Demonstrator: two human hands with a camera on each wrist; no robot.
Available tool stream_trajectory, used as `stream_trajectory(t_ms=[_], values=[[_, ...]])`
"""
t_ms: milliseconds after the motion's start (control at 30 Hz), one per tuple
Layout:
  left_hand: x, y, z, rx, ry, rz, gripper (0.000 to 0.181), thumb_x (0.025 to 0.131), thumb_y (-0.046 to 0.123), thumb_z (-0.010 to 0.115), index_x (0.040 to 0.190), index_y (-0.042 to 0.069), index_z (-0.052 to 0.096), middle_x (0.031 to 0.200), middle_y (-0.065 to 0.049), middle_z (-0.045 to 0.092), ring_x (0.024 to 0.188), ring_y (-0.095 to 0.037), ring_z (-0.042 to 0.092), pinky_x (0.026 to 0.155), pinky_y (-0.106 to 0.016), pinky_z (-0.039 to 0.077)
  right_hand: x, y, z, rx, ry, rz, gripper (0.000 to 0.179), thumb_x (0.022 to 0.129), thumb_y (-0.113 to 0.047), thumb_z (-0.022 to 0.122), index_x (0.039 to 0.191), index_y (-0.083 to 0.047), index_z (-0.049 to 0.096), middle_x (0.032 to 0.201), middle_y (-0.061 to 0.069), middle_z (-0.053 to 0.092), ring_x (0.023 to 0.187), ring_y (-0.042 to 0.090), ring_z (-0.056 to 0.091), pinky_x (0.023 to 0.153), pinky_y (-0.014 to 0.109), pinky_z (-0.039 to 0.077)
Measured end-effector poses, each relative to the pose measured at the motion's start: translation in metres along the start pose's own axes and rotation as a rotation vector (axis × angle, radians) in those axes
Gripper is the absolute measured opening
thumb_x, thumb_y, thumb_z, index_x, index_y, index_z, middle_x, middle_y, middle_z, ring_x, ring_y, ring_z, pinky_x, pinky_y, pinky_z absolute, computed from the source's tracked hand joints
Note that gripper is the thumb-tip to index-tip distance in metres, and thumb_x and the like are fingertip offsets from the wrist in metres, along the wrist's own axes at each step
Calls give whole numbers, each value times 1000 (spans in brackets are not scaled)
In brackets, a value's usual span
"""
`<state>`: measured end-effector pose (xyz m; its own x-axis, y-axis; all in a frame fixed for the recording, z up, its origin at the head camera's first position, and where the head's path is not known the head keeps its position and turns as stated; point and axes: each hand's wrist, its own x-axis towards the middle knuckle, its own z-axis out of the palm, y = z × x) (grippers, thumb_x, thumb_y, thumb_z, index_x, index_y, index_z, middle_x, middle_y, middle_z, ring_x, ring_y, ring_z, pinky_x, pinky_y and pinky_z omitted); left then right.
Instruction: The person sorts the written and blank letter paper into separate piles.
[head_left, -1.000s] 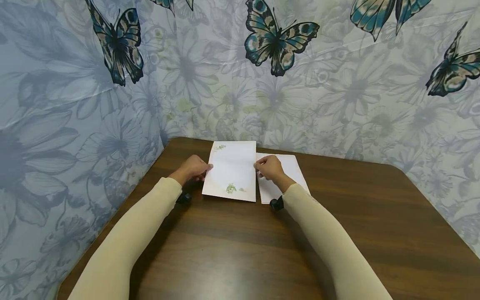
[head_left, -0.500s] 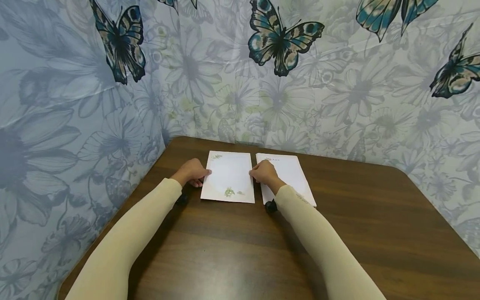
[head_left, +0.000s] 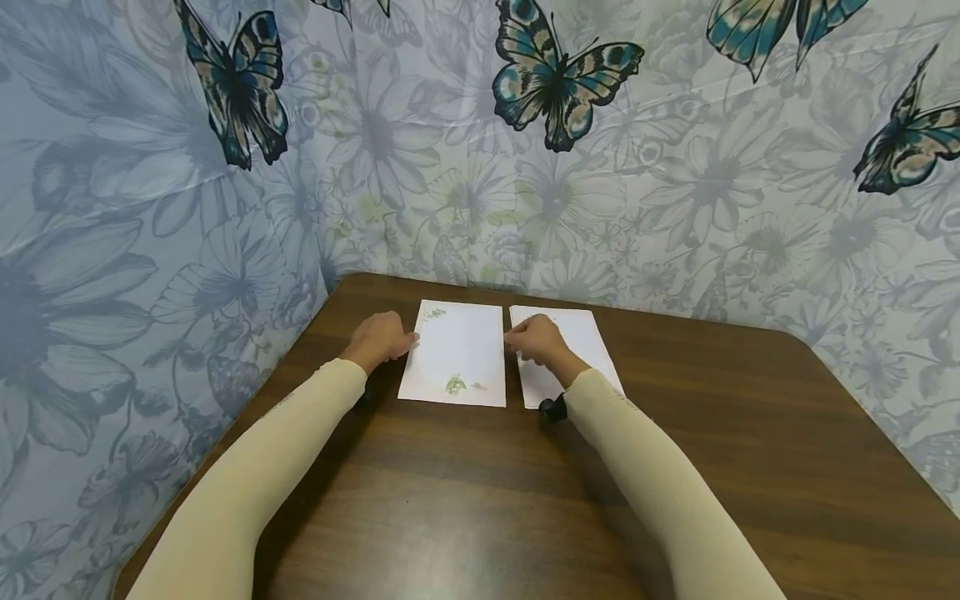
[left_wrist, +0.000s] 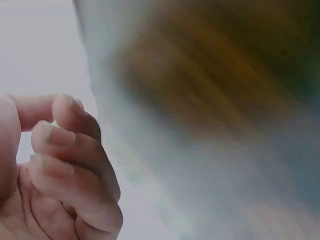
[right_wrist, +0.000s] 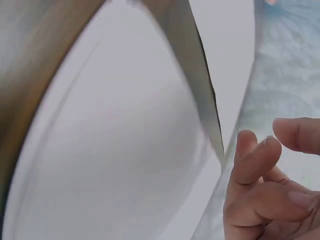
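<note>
A white sheet of paper [head_left: 459,346] with small green plant prints lies on the wooden table, in the head view. My left hand [head_left: 377,340] is at its left edge, thumb and index finger together there. In the left wrist view the left hand [left_wrist: 70,165] has curled fingers. Beside the sheet's right edge is my right hand [head_left: 538,340], over part of a second stack of white paper [head_left: 585,337]. In the right wrist view a gap shows between the thumb and fingers of the right hand [right_wrist: 267,185], and nothing is visible in it.
The brown wooden table [head_left: 450,492] runs forward to a wall covering [head_left: 420,167] with flowers and butterflies. Its left edge lies close to my left sleeve [head_left: 255,467]. A small black device [head_left: 553,408] sits under my right wrist.
The sheet, which both hands held tilted up, has been lowered flat onto the table, apart from the stack. My right hand has let go and moved slightly right.
</note>
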<state>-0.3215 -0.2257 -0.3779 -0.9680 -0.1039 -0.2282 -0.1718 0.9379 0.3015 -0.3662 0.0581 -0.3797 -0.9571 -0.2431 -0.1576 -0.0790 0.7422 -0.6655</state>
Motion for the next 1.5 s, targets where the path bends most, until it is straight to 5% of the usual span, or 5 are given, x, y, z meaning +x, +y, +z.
stream_trajectory(t_ms=[233,433,667,1133,1500], values=[[-2,49,0,-73,18,214,45,101,39,49,71,10,63,60,-2,58,57,-20,59,49,-28,45,-16,51,-61,39,24,128,39,96,-33,60,121,-3,67,112,15,70,76,18,65,49,22,39],[-10,107,16,-149,-76,408,37,102,35,50,106,7,74,72,-7,69,67,-25,69,52,-28,49,-35,92,-92,-3,25,246,36,96,-34,56,88,-1,68,74,6,63,55,13,49,49,25,37],[-14,152,41,34,-115,481,51,101,34,51,54,13,53,50,5,47,51,-13,51,52,-27,40,-43,117,-98,-3,30,280,38,97,-35,55,69,-10,59,59,-1,54,49,11,44,49,25,37],[-6,166,48,82,-87,454,35,100,35,52,110,12,76,122,-4,70,91,-20,65,79,-37,53,-50,112,-94,-43,68,295,36,95,-34,57,83,-3,70,65,1,60,52,13,52,47,25,39],[-5,169,50,-7,-77,457,39,100,34,52,84,10,79,75,-4,72,63,-16,62,64,-31,49,-57,110,-92,-206,137,182,48,96,-34,52,53,-12,55,51,-1,53,51,15,50,49,27,41]])
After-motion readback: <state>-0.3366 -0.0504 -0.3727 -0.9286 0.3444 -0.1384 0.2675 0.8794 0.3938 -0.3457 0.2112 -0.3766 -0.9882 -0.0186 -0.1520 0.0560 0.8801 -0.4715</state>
